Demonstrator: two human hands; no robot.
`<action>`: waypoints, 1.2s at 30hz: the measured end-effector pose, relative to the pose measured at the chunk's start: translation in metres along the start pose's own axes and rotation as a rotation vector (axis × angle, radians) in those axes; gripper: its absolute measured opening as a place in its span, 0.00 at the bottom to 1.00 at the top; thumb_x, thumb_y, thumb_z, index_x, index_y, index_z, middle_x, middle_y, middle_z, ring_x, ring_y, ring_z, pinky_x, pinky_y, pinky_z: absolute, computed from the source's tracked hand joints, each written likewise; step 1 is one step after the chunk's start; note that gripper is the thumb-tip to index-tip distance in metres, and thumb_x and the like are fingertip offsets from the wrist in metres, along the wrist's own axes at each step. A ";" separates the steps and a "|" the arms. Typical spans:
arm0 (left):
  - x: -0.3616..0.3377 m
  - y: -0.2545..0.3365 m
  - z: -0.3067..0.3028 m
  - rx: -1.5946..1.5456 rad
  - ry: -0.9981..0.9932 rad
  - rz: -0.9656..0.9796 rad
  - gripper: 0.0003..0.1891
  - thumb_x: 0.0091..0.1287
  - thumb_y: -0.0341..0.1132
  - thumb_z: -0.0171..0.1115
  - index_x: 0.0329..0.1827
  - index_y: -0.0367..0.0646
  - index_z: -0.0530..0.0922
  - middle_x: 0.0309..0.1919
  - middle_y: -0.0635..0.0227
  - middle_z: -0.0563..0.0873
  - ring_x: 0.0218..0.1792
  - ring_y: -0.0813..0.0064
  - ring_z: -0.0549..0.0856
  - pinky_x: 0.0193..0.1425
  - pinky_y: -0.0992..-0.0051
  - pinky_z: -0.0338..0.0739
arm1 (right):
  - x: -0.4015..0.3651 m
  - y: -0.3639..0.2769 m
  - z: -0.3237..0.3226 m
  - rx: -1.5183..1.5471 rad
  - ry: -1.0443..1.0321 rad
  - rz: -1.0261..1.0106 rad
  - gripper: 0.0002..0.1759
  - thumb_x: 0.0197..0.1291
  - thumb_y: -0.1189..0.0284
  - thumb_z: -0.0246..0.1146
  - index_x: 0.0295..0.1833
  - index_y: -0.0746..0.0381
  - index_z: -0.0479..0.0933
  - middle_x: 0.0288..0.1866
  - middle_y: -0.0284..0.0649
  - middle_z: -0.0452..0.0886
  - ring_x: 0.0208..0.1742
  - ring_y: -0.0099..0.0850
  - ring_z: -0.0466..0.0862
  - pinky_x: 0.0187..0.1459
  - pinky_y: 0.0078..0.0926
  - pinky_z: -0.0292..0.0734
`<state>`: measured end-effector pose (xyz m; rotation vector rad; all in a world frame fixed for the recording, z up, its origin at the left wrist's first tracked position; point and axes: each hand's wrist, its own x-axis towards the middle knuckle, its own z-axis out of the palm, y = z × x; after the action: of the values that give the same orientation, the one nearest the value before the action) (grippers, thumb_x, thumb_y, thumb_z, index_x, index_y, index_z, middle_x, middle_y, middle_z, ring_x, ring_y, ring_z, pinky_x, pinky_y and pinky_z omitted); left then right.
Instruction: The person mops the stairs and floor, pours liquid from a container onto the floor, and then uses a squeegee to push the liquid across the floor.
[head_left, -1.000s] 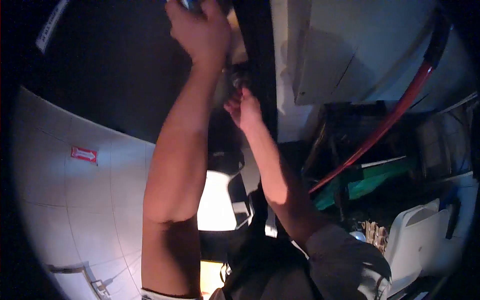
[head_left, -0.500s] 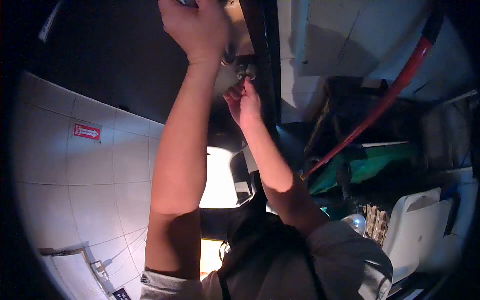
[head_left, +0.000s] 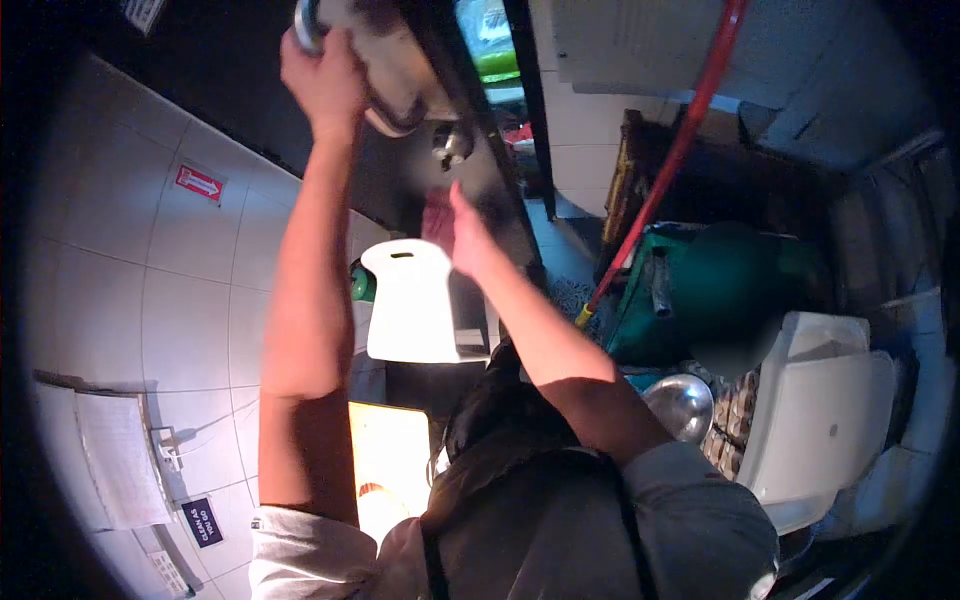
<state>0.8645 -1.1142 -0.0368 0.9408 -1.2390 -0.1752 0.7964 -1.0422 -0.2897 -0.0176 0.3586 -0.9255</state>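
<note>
Beige object (head_left: 395, 55) overhead, clamped in left hand (head_left: 325, 75), fingers wrapped over its edge. Just below metal knob (head_left: 450, 145), not touching: right hand (head_left: 455, 228), fingers loosely spread (blurred).

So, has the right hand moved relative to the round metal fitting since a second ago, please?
Yes: the right hand has dropped away below the round metal fitting, which its fingertips touched earlier; now they are apart.

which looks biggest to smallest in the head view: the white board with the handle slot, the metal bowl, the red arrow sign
1. white board
2. metal bowl
3. red arrow sign
This is apparent size only. They lie at different distances from the camera, so true sizes stay unsure.
</note>
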 end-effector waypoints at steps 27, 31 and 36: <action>-0.093 0.098 -0.293 -0.152 0.159 -0.125 0.07 0.60 0.25 0.49 0.39 0.43 0.72 0.20 0.75 0.71 0.17 0.84 0.68 0.19 0.83 0.64 | -0.167 0.057 -0.113 -0.898 0.141 0.125 0.25 0.70 0.48 0.49 0.44 0.60 0.75 0.28 0.31 0.75 0.26 0.18 0.73 0.30 0.16 0.70; -0.095 0.077 -0.324 -0.295 -0.009 -0.175 0.12 0.64 0.27 0.52 0.50 0.40 0.73 0.38 0.68 0.79 0.36 0.74 0.78 0.41 0.75 0.74 | -0.167 0.052 -0.102 -1.026 0.072 0.108 0.24 0.72 0.50 0.48 0.43 0.61 0.75 0.28 0.31 0.75 0.26 0.18 0.72 0.30 0.15 0.69; -0.094 0.068 -0.328 -0.373 -0.072 -0.176 0.12 0.66 0.29 0.55 0.52 0.40 0.75 0.46 0.66 0.83 0.45 0.73 0.83 0.50 0.74 0.79 | -0.175 0.033 -0.076 -1.041 0.020 -0.019 0.22 0.72 0.52 0.48 0.44 0.61 0.75 0.28 0.31 0.75 0.27 0.17 0.71 0.32 0.15 0.68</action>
<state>1.0872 -0.8484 -0.0634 0.7206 -1.1375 -0.5634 0.7029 -0.8744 -0.3147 -0.9650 0.8260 -0.6710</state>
